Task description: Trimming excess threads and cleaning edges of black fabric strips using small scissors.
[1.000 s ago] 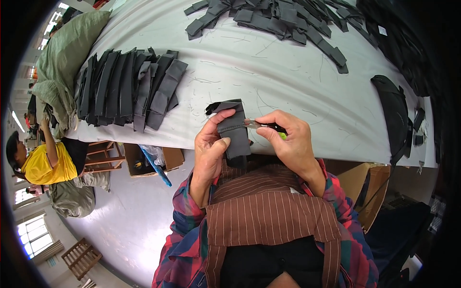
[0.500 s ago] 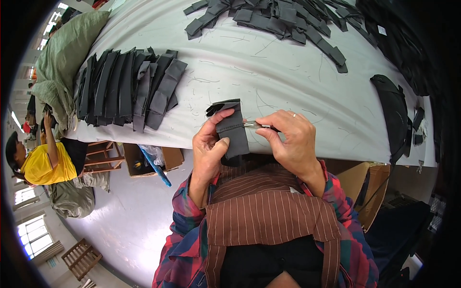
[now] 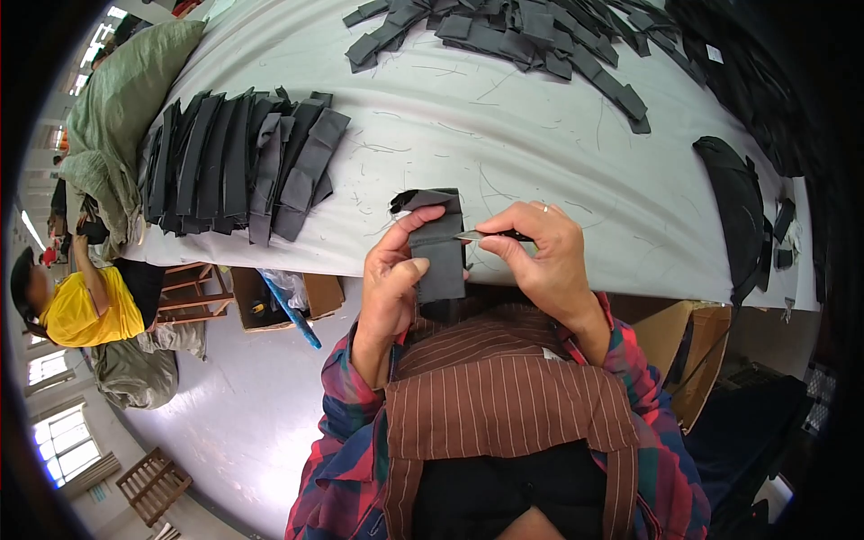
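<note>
My left hand (image 3: 393, 279) pinches a dark grey folded fabric strip (image 3: 441, 270) upright above the table's near edge. A stitched seam crosses the strip at mid-height, and its upper end curls over toward the left. In my right hand (image 3: 549, 261) is a small pair of thread snips (image 3: 470, 236) with a metal tip and dark handle. The tip meets the strip's right edge at the seam. My fingers cover most of the handle, so whether the blades are apart cannot be seen.
Stacked dark strips (image 3: 234, 166) lie at the left on the pale cloth-covered table (image 3: 540, 171). Another heap of strips (image 3: 540, 40) spreads across the far side. A black fabric piece (image 3: 729, 207) rests at the right. A co-worker in yellow (image 3: 94, 306) sits beyond a cardboard box (image 3: 324, 292).
The strip has shifted slightly right and stands straighter. My right hand has moved a little left, bringing the snips' tip over the strip's edge at the seam.
</note>
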The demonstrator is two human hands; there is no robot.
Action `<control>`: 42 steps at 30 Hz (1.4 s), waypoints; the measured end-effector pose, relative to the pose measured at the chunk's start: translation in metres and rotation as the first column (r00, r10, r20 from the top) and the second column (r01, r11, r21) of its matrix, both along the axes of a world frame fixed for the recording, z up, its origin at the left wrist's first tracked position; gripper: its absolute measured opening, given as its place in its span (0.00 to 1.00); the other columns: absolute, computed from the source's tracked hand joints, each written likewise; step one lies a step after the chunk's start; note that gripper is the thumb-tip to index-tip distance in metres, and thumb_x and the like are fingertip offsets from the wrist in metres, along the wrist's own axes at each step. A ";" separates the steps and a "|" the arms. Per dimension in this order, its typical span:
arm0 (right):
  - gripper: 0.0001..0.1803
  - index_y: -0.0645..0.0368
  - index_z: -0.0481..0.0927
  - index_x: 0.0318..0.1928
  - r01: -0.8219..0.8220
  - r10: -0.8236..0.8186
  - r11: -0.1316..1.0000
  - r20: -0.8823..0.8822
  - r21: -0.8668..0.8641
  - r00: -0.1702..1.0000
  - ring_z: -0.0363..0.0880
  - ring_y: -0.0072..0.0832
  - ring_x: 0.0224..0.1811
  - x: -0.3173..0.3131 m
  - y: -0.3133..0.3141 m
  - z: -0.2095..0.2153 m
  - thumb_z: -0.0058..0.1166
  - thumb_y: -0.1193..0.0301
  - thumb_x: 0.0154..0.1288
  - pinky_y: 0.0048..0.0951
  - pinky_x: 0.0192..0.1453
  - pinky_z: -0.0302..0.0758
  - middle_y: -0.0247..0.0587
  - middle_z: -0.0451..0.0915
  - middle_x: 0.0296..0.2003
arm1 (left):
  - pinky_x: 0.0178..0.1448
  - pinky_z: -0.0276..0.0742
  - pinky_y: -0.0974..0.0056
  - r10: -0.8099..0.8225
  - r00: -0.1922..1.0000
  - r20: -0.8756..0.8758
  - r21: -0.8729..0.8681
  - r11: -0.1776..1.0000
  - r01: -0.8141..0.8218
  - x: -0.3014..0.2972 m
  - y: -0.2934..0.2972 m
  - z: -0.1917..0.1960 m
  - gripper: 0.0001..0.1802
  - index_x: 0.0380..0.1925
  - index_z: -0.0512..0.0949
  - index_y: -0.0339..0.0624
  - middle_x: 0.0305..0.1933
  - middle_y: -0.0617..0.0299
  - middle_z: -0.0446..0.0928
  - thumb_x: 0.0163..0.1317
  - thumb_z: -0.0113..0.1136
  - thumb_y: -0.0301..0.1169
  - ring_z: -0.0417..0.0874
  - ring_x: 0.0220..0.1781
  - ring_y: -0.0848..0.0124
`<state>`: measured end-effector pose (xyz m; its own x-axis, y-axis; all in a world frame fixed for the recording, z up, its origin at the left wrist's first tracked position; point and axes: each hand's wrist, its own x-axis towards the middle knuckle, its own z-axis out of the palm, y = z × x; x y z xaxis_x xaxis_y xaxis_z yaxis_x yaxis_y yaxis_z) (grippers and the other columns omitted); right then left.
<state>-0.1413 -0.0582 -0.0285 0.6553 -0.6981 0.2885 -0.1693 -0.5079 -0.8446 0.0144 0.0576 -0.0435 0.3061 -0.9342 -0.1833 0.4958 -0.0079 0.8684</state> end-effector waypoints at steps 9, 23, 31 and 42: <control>0.09 0.58 0.81 0.39 -0.025 -0.066 0.921 0.218 0.389 0.974 0.71 0.16 0.28 0.006 0.005 -0.008 0.62 0.71 0.57 0.20 0.36 0.69 0.31 0.78 0.25 | 0.30 0.81 0.63 0.017 0.892 -0.452 -0.010 1.000 -0.025 0.003 -0.004 -0.012 0.25 0.48 0.68 0.35 0.36 0.42 0.77 0.69 0.35 0.47 0.80 0.23 0.63; 0.08 0.64 0.76 0.27 -0.091 0.097 0.906 0.006 0.414 0.995 0.58 0.14 0.20 -0.006 -0.006 -0.016 0.59 0.73 0.58 0.22 0.23 0.57 0.32 0.65 0.15 | 0.33 0.82 0.61 -0.022 0.896 -0.444 -0.115 0.993 -0.033 -0.004 -0.002 -0.012 0.28 0.59 0.64 0.47 0.38 0.47 0.76 0.57 0.53 0.19 0.82 0.30 0.60; 0.05 0.61 0.76 0.28 0.234 -0.248 0.934 0.019 0.269 0.968 0.63 0.19 0.22 -0.013 -0.015 -0.023 0.59 0.75 0.56 0.23 0.28 0.63 0.32 0.67 0.22 | 0.36 0.83 0.61 -0.001 0.941 -0.339 -0.098 0.995 -0.035 0.000 0.003 -0.012 0.17 0.44 0.74 0.42 0.43 0.40 0.78 0.58 0.49 0.13 0.82 0.33 0.60; 0.04 0.64 0.78 0.30 -0.021 -0.082 0.899 0.215 0.438 0.973 0.64 0.09 0.24 0.022 -0.026 0.006 0.60 0.76 0.58 0.16 0.26 0.61 0.24 0.73 0.21 | 0.45 0.73 0.73 -0.104 0.982 0.157 -0.089 0.989 0.119 -0.010 0.005 0.006 0.12 0.37 0.78 0.32 0.37 0.58 0.79 0.60 0.45 0.21 0.79 0.40 0.74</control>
